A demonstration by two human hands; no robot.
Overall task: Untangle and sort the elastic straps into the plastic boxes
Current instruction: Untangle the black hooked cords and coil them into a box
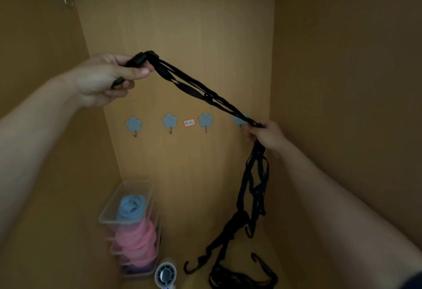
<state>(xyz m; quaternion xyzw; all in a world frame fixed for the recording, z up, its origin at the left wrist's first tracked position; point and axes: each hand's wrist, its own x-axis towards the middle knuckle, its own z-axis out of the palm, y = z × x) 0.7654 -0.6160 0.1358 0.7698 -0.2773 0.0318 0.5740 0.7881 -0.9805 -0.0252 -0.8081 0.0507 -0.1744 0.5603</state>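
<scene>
Black straps (pixel 201 90): one bundle, held in the air at two points.

Left hand (pixel 107 78): raised at upper left, thumb and fingers pinched on the thick black end pieces.

Right hand (pixel 267 134): lower and to the right, fingers closed round the bundle partway along. Its fingertips are turned away from the camera.

Axis: the held span slopes down from left hand to right hand. From the right hand the remainder hangs nearly straight down to a heap (pixel 242 277) on the cupboard floor, with a hook (pixel 189 268) showing beside it.

Plastic boxes (pixel 112 202): stacked at lower left, below the left arm and well apart from the heap. The left hand is judged nearer them.

Not determinable: the number of straps and where they cross, owing to dim light. The frame edge cuts off the heap.
</scene>
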